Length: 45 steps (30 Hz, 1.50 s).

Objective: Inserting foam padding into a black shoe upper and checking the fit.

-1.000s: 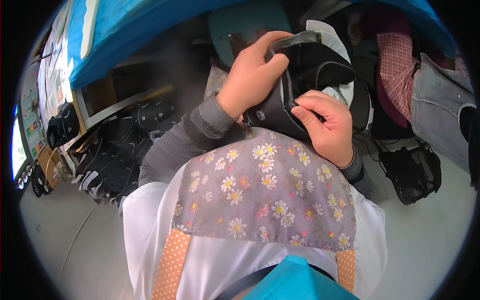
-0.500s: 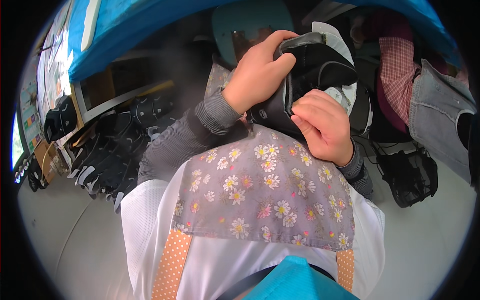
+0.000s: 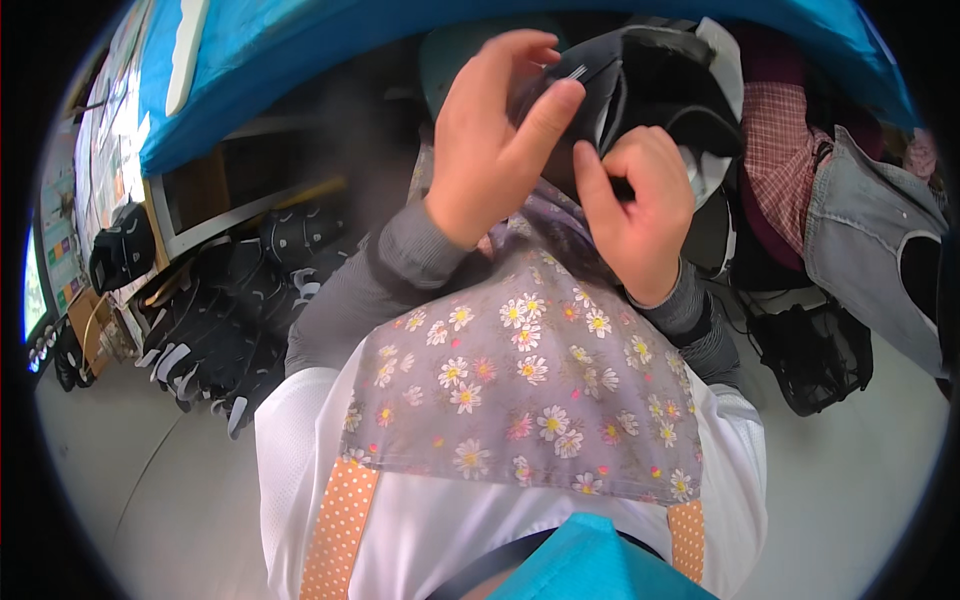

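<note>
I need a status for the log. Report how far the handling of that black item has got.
Done: the black padded item is up off the floor, above the floral apron. In hand: the left hand pinches its thin strap at the top edge, while the right hand grips its lower edge. Left: more black items lie piled on the floor by the shelf.

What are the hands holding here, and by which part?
Both hands grip a black bag-like item. The left hand pinches its upper edge between thumb and fingers; the right hand clutches its lower front. What the item is exactly cannot be told.
</note>
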Each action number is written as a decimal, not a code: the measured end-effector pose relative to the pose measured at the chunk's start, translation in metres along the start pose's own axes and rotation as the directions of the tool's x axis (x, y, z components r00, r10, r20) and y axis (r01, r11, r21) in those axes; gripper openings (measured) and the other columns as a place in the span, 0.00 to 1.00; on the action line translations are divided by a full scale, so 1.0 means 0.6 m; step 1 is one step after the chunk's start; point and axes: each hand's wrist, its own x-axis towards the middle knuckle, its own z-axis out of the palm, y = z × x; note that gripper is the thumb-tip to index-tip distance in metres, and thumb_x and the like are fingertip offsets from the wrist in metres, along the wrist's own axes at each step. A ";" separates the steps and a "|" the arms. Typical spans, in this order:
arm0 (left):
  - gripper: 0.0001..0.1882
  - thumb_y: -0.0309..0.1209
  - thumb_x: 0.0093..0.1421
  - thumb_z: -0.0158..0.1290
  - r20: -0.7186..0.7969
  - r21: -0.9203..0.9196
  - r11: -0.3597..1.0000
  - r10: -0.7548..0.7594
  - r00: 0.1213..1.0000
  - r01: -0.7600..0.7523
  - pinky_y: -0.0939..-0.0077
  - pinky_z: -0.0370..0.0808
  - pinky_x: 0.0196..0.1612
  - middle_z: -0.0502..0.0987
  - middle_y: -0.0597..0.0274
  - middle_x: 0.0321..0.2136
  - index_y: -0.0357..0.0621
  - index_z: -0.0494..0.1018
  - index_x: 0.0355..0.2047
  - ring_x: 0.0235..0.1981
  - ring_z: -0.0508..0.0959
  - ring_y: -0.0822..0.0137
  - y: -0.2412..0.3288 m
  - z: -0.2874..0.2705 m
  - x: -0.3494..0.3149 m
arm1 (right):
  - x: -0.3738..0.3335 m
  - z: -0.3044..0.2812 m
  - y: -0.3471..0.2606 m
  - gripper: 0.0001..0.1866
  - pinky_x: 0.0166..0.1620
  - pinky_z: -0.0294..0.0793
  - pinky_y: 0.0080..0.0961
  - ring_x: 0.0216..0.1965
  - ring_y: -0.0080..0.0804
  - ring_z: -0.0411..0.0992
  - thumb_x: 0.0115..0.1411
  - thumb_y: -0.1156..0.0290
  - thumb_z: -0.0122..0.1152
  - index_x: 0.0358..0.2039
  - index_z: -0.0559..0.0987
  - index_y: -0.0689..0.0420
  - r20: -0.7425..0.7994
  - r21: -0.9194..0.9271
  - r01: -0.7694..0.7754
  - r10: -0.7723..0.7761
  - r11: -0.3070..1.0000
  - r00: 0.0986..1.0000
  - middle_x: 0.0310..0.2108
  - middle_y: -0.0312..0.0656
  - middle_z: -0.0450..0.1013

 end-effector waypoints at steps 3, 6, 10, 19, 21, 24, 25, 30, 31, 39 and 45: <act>0.24 0.39 0.60 0.52 0.240 0.179 0.962 0.160 0.957 -0.206 0.64 0.66 0.56 0.73 0.48 0.51 0.37 0.70 0.53 0.52 0.73 0.50 0.011 -0.010 -0.014 | 0.003 0.017 -0.001 0.11 0.27 0.61 0.30 0.23 0.38 0.62 0.53 0.77 0.65 0.22 0.69 0.60 -0.023 0.142 -0.132 0.137 0.981 0.990 0.19 0.40 0.63; 0.26 0.42 0.59 0.54 0.329 0.226 0.973 -0.023 0.944 -0.055 0.65 0.66 0.57 0.73 0.48 0.51 0.39 0.70 0.53 0.52 0.73 0.51 0.004 -0.018 -0.018 | -0.014 0.016 -0.007 0.06 0.39 0.71 0.28 0.33 0.40 0.71 0.61 0.75 0.55 0.37 0.73 0.64 0.211 0.317 -0.380 0.326 0.869 0.921 0.32 0.45 0.71; 0.29 0.42 0.56 0.58 0.436 0.287 0.958 -0.152 0.887 0.023 0.65 0.68 0.56 0.73 0.47 0.51 0.41 0.69 0.55 0.53 0.73 0.51 -0.019 -0.032 -0.034 | -0.055 0.000 0.003 0.16 0.51 0.70 0.23 0.45 0.34 0.74 0.63 0.78 0.49 0.51 0.70 0.66 0.481 0.416 -0.609 0.405 0.675 0.777 0.45 0.46 0.74; 0.28 0.28 0.53 0.48 0.426 0.373 0.928 -0.170 0.889 -0.002 0.62 0.68 0.55 0.73 0.42 0.49 0.36 0.67 0.56 0.51 0.73 0.46 -0.009 -0.034 -0.047 | -0.025 -0.019 0.057 0.10 0.45 0.73 0.32 0.42 0.42 0.72 0.50 0.79 0.62 0.36 0.79 0.60 0.194 -0.140 0.005 0.023 0.990 0.981 0.38 0.41 0.76; 0.28 0.28 0.52 0.45 0.435 0.397 0.916 -0.142 0.889 -0.048 0.60 0.69 0.55 0.73 0.41 0.49 0.32 0.66 0.55 0.52 0.72 0.46 -0.007 -0.034 -0.049 | -0.026 -0.018 0.064 0.13 0.46 0.72 0.33 0.43 0.40 0.70 0.48 0.78 0.64 0.37 0.78 0.58 0.214 -0.171 0.083 -0.046 0.982 0.976 0.39 0.38 0.74; 0.28 0.26 0.52 0.45 0.436 0.387 0.920 -0.123 0.892 -0.063 0.59 0.68 0.55 0.72 0.40 0.50 0.31 0.65 0.55 0.52 0.72 0.45 -0.004 -0.036 -0.053 | -0.030 -0.010 0.070 0.13 0.45 0.72 0.33 0.42 0.39 0.70 0.47 0.78 0.65 0.36 0.77 0.58 0.222 -0.161 0.082 -0.044 0.984 0.974 0.37 0.38 0.73; 0.28 0.26 0.52 0.45 0.437 0.385 0.921 -0.124 0.891 -0.061 0.59 0.68 0.55 0.72 0.39 0.50 0.31 0.65 0.55 0.52 0.72 0.45 -0.003 -0.036 -0.054 | -0.031 -0.006 0.070 0.13 0.45 0.72 0.33 0.42 0.39 0.70 0.47 0.78 0.65 0.36 0.77 0.58 0.217 -0.164 0.077 -0.040 0.984 0.975 0.37 0.38 0.73; 0.28 0.24 0.52 0.44 0.439 0.369 0.927 -0.102 0.893 -0.075 0.59 0.68 0.55 0.71 0.38 0.50 0.30 0.64 0.56 0.52 0.71 0.44 -0.014 -0.038 -0.059 | -0.033 0.007 0.074 0.09 0.43 0.70 0.30 0.41 0.34 0.69 0.47 0.75 0.59 0.31 0.75 0.57 0.276 -0.209 0.267 -0.205 0.941 0.939 0.34 0.35 0.71; 0.28 0.25 0.53 0.44 0.423 0.369 0.928 -0.115 0.899 -0.055 0.60 0.68 0.55 0.71 0.38 0.50 0.30 0.64 0.57 0.52 0.71 0.44 -0.021 -0.041 -0.062 | -0.035 0.009 0.067 0.07 0.42 0.70 0.30 0.38 0.33 0.69 0.47 0.72 0.55 0.29 0.74 0.56 0.309 -0.182 0.306 -0.241 0.935 0.920 0.32 0.35 0.70; 0.29 0.25 0.55 0.44 0.426 0.376 0.927 -0.158 0.891 -0.016 0.60 0.67 0.56 0.71 0.38 0.51 0.30 0.62 0.58 0.52 0.71 0.44 -0.027 -0.046 -0.069 | -0.061 0.030 0.064 0.08 0.37 0.72 0.33 0.33 0.39 0.71 0.50 0.73 0.62 0.30 0.73 0.58 0.317 -0.003 -0.011 0.012 1.000 0.948 0.27 0.40 0.69; 0.30 0.23 0.54 0.44 0.475 0.310 0.950 -0.185 0.860 0.033 0.61 0.67 0.56 0.70 0.37 0.52 0.35 0.62 0.60 0.54 0.70 0.44 -0.016 -0.050 -0.063 | -0.053 0.033 0.060 0.09 0.30 0.72 0.29 0.28 0.36 0.71 0.50 0.72 0.65 0.26 0.72 0.57 0.220 -0.094 0.106 -0.084 0.990 0.972 0.25 0.39 0.69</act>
